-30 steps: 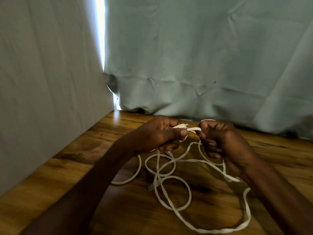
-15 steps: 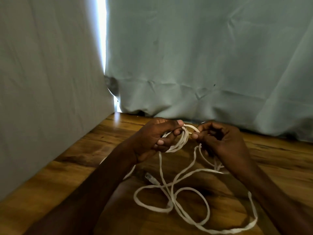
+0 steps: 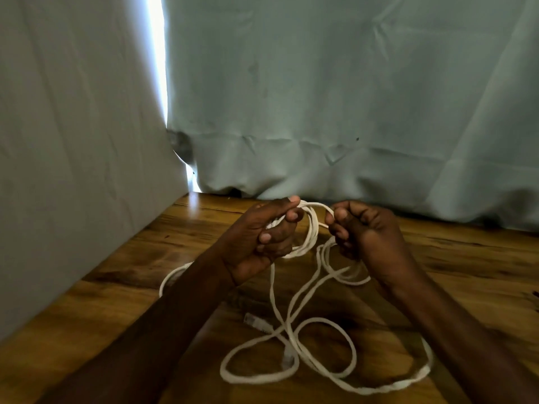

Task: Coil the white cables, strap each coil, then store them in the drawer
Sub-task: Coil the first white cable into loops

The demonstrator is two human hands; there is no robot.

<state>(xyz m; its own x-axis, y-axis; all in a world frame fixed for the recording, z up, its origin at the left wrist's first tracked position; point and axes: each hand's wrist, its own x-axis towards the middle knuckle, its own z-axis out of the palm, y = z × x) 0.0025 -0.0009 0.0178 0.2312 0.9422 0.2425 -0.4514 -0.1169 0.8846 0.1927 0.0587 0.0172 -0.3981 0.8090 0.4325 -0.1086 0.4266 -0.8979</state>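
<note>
Your left hand (image 3: 256,240) gripped the coiled white cable (image 3: 310,234) while your right hand (image 3: 364,231) pinched its strand at 3 o'clock, above the surface (image 3: 122,301).

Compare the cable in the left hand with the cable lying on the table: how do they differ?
The part in the left hand is gathered into a small coil of close loops, held above the table; the right hand pinches its strand. The part on the table sprawls in wide, crossing loose loops, with plugs lying free. Both are white and flat.
</note>
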